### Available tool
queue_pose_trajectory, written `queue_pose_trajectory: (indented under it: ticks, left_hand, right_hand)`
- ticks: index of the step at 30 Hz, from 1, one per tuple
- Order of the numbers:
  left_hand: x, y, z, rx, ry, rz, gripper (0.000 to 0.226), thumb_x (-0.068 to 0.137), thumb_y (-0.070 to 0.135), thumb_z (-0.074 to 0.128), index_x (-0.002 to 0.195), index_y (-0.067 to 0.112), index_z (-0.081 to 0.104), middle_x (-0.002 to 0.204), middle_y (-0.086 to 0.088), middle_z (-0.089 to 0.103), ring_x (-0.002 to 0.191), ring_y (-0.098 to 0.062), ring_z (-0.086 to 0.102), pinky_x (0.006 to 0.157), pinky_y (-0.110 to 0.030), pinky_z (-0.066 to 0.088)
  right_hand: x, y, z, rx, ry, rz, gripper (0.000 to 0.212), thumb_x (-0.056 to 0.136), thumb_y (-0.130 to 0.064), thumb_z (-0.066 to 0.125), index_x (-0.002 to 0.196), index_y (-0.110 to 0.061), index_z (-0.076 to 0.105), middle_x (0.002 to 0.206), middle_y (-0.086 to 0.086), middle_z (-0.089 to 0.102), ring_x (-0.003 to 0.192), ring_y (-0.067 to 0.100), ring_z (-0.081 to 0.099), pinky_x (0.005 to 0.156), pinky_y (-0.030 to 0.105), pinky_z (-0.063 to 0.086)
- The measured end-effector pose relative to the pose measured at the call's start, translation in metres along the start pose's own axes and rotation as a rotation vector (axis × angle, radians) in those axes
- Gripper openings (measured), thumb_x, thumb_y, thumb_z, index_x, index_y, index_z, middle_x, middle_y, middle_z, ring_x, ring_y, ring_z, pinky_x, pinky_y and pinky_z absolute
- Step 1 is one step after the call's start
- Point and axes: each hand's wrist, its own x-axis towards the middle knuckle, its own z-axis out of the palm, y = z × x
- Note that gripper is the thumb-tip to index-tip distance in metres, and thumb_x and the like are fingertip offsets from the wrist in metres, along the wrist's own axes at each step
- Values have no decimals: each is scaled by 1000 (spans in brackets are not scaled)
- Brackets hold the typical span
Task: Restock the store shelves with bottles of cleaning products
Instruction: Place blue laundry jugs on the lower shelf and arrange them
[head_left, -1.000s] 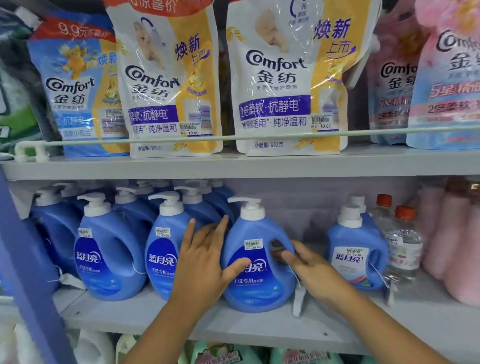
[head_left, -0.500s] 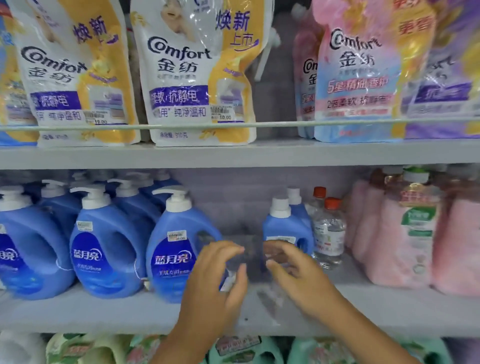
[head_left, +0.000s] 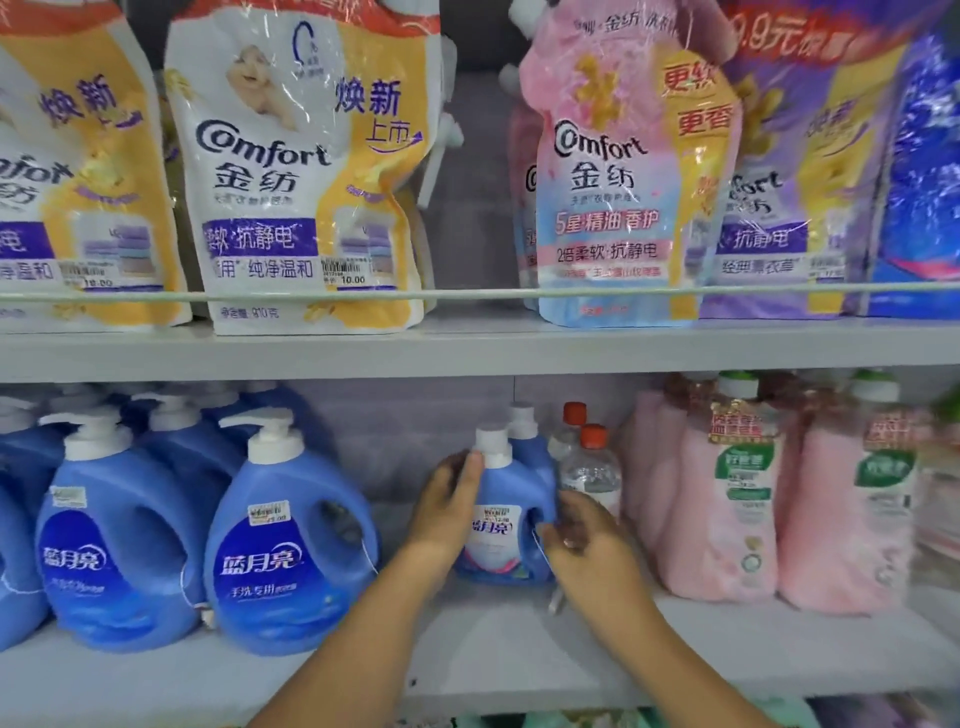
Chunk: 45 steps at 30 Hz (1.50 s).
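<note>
A small blue detergent bottle (head_left: 503, 512) with a white cap stands on the middle shelf (head_left: 519, 644), a second one close behind it. My left hand (head_left: 445, 506) wraps its left side, thumb near the cap. My right hand (head_left: 584, 538) grips its right side at the handle hole. To the left stand several large blue pump bottles (head_left: 283, 551), the nearest a gap away from my left hand.
Two clear bottles with orange caps (head_left: 589, 467) stand just right of the small bottle. Pink bottles (head_left: 727, 509) fill the right of the shelf. Comfort softener pouches (head_left: 306, 171) stand behind a rail on the upper shelf (head_left: 467, 348).
Both hands left the large blue pump bottle, moved right across the shelf gap and closed on the small blue bottle. The view has shifted right.
</note>
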Motion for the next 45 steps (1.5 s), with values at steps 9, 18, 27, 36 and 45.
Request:
queue_pose_trajectory:
  ticks: [9,18,27,36,45]
  left_hand:
    - [-38,-9,15,29,12,-19,11,97,25,64,106,31,64,94,15,73,75,12,66,64,-6,47]
    - [17,-4,20,-18,-62,-173,60,93,22,71,144,26,40,142,-5,52,118,-19,56,74,-14,54]
    - [58,-26,56,-40,-133,-172,106,44,62,82,134,23,42,111,-12,64,97,-25,66,85,-39,56]
    - [21,-33,25,63,-75,25,62,63,38,75,116,46,43,104,13,72,92,-13,70,77,-28,56]
    - [-4,-45,0,90,242,18,80,64,17,84,124,48,41,109,8,67,93,-14,70,75,-44,62]
  right_hand:
    - [9,28,-17,163,-194,-49,51,64,-39,87,109,-42,62,99,-27,71,88,-3,69,76,21,56]
    - [7,42,-40,326,-284,-18,44,73,-19,89,107,-34,66,93,-15,77,89,3,72,76,21,58]
    - [10,48,-36,358,-239,38,47,73,-13,88,112,-29,66,94,-13,77,86,0,71,74,19,55]
    - [4,42,-37,325,-222,7,42,78,-16,84,110,-35,65,98,-10,77,93,9,73,81,32,60]
    - [0,34,-37,336,-197,-5,40,80,-9,81,104,-36,64,95,-21,76,88,-2,71,74,19,57]
